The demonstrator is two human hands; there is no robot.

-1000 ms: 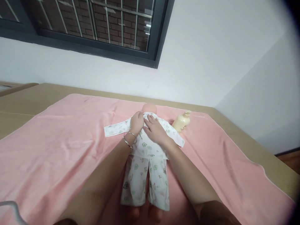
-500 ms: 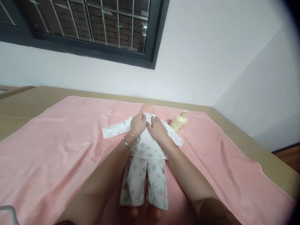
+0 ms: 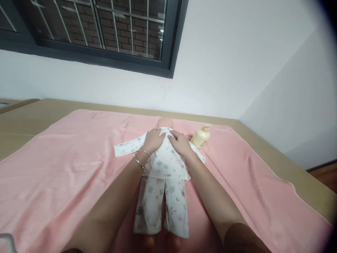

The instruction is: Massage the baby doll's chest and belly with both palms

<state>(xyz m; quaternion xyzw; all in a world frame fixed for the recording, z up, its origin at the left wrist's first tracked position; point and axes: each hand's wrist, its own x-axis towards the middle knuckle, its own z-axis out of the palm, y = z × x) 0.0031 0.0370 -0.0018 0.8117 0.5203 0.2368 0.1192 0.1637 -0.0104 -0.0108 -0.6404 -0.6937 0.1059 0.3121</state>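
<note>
A baby doll (image 3: pixel 165 123) lies on a pink sheet, its head away from me and its feet toward me. It wears a white printed top (image 3: pixel 164 165) and matching trousers (image 3: pixel 150 207); both sleeves spread outward. My left hand (image 3: pixel 154 139), with silver bangles at the wrist, rests flat on the left of the upper torso. On the right side of the torso lies my right hand (image 3: pixel 181 143), fingers stretched. Both thumbs point inward with a strip of the top showing between them. The doll's face cannot be seen.
A pale yellow pump bottle (image 3: pixel 201 137) leans beside the doll's right-hand sleeve. The pink sheet (image 3: pixel 79 158) covers a wooden surface (image 3: pixel 265 140) that meets a white wall (image 3: pixel 216 77). A dark-framed window (image 3: pixel 105 59) with bars is above. A grey curved bar (image 3: pixel 9 240) shows at lower left.
My hands have moved slightly apart, outward across the doll's torso, and the fingers lie flatter. More of the top shows between them. The doll and bottle stay in place.
</note>
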